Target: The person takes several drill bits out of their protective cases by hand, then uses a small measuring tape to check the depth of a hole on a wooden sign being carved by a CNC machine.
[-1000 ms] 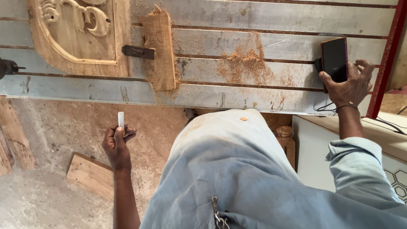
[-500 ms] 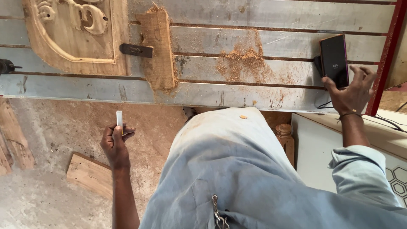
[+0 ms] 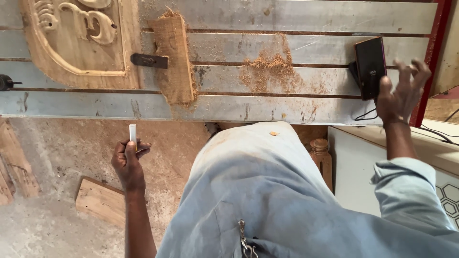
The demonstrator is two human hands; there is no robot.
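Head view, looking down past a pale blue shirt. Our left hand hangs below the edge of the grey slatted metal surface, over the dusty floor. Its fingers are curled and pinch a small white stick, chalk-like, which points upward out of the grip.

Our right hand is raised at the right end of the surface, fingers spread and slightly bent, gripping nothing. It sits just beside the dark rectangular phone, which stands propped at the surface's right end near a red frame edge; we cannot tell whether a fingertip touches it. A black cable runs below the phone.

On the surface, upper left, lies a carved wooden panel with raised curling forms. A rough upright wooden block stands just right of it, with a black metal clamp piece between them. A heap of sawdust lies mid-surface.

On the floor: a flat wooden offcut below the left hand, and a turned wooden post by a white cabinet.
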